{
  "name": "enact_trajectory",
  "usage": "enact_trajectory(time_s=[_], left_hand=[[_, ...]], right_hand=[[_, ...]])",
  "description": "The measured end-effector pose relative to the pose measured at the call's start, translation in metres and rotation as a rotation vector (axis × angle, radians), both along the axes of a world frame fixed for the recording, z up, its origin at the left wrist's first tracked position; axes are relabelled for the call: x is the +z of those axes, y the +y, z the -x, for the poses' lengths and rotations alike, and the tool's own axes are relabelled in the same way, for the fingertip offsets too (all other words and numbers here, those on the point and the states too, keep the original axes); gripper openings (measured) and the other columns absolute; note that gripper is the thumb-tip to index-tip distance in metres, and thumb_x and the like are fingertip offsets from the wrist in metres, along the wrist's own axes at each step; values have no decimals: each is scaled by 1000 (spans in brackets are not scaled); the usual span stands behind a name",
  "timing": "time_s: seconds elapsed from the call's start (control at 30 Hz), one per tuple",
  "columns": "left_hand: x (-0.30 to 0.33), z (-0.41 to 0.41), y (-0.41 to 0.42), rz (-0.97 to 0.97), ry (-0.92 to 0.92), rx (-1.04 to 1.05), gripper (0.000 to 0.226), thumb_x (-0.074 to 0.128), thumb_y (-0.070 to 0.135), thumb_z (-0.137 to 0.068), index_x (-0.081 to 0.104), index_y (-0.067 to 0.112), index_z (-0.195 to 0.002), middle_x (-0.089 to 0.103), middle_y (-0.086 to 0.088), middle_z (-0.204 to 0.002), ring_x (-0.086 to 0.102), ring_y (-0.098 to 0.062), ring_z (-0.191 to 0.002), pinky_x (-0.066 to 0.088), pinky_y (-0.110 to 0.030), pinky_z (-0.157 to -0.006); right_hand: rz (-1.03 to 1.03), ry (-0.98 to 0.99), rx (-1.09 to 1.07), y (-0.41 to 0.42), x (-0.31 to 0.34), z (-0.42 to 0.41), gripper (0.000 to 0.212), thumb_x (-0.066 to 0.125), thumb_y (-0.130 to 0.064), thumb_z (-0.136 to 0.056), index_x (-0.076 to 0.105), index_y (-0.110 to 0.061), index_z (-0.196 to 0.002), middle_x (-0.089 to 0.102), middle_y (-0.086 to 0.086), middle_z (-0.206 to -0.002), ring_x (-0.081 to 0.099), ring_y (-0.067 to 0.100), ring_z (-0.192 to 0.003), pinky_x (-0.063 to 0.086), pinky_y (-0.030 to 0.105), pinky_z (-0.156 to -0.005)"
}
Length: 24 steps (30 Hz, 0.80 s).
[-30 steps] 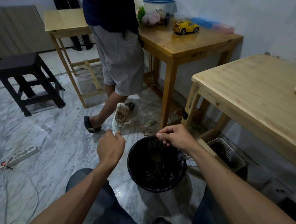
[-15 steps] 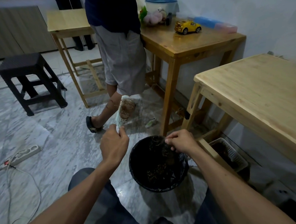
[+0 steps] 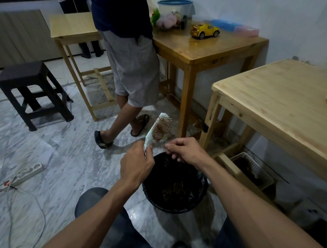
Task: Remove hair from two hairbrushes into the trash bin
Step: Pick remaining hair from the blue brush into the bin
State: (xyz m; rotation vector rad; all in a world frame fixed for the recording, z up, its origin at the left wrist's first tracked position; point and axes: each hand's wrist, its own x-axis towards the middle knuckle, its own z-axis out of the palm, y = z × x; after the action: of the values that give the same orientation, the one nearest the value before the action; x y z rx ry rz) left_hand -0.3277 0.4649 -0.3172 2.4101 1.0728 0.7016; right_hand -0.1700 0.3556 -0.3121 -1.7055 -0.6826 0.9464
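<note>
Hands over the trash bin (image 3: 157,203): left hand (image 3: 136,166) grips the hairbrush (image 3: 156,131) handle, tilting its hair-clogged bristles toward the right hand (image 3: 186,151), whose curled fingers hover beside the clump, apparently holding nothing, so pulled hair would drop into the bin.

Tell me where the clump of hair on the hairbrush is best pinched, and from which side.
Probably at its lower edge, coming from the right. The hair clump sits tangled in the bristles of the hairbrush, whose handle the left hand grips, bristles facing right. The right hand is just below it, over the trash bin, so pulled strands should drop in.
</note>
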Motion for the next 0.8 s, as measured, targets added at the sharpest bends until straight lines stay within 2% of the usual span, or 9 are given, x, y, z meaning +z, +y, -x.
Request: enact_trajectory(time_s=[0.07, 0.13, 0.23, 0.37, 0.43, 0.5, 0.57, 0.67, 0.8], left_hand=[[1, 1, 4, 20, -10, 23, 29, 49, 35, -99, 43, 19, -76, 46, 6, -63, 46, -17, -55, 23, -31, -47], [1, 3, 9, 32, -7, 43, 29, 50, 35, -98, 47, 16, -77, 47, 4, -64, 47, -17, -56, 24, -31, -47], [0, 5, 10, 46, -7, 35, 27, 51, 34, -98, 45, 18, -77, 45, 6, -63, 45, -14, -54, 24, -30, -47], [-3, 5, 6, 60, -8, 24, 29, 50, 35, -98, 39, 23, -74, 45, 8, -60, 43, -11, -52, 24, -29, -47], [-6, 4, 4, 37, 15, 10, 31, 49, 38, -98, 40, 21, -74, 47, 6, -61, 46, -14, -52, 25, -30, -47], [-9, 4, 4, 9, 34, -3, 31, 48, 41, -98, 46, 18, -77, 50, 4, -63, 49, -18, -54, 27, -30, -47], [-12, 3, 3, -17, 45, -28, 29, 47, 41, -97, 53, 16, -84, 54, 4, -68, 52, -19, -58, 30, -31, -48], [-15, 3, 2, -40, 63, -53, 27, 46, 41, -96, 59, 18, -100, 61, 4, -76, 55, -19, -63, 37, -32, -50], [-18, 6, 6, -11, 89, -20, 26, 44, 40, -93, 60, 22, -102, 61, 6, -76, 57, -18, -64, 41, -32, -51]], right_hand=[[42, -33, -77, -2, -6, -1, 11, 75, -24, -95, 79, -13, -96, 75, -1, -78, 61, 7, -63, 49, 17, -55], [136, -88, -107, -6, -11, -5, 13, 73, -21, -96, 79, -10, -94, 74, 1, -77, 60, 6, -61, 50, 19, -57], [213, -176, -134, -13, -13, -7, 15, 73, -22, -96, 80, -10, -91, 76, 5, -79, 64, 8, -65, 55, 26, -66], [164, -205, -182, -12, -1, -9, 15, 65, -23, -100, 77, -16, -96, 78, 10, -91, 69, 12, -75, 59, 31, -73], [59, -81, -200, -8, 12, -11, 14, 63, -28, -102, 73, -20, -106, 75, 8, -99, 70, 14, -81, 59, 30, -71], [-38, 17, -219, -4, 24, -12, 25, 67, -38, -98, 70, -19, -115, 74, 4, -101, 71, 11, -77, 59, 27, -66], [-70, -7, -231, 0, 31, -12, 34, 73, -42, -93, 70, -18, -116, 75, -2, -96, 70, 5, -69, 58, 22, -61], [-7, -102, -196, 5, 28, -12, 27, 81, -34, -88, 75, -15, -107, 78, -2, -87, 68, 8, -68, 54, 18, -57], [45, -190, -233, 2, 18, -13, 7, 78, -20, -92, 81, -14, -89, 76, 0, -74, 66, 9, -65, 52, 19, -56]])
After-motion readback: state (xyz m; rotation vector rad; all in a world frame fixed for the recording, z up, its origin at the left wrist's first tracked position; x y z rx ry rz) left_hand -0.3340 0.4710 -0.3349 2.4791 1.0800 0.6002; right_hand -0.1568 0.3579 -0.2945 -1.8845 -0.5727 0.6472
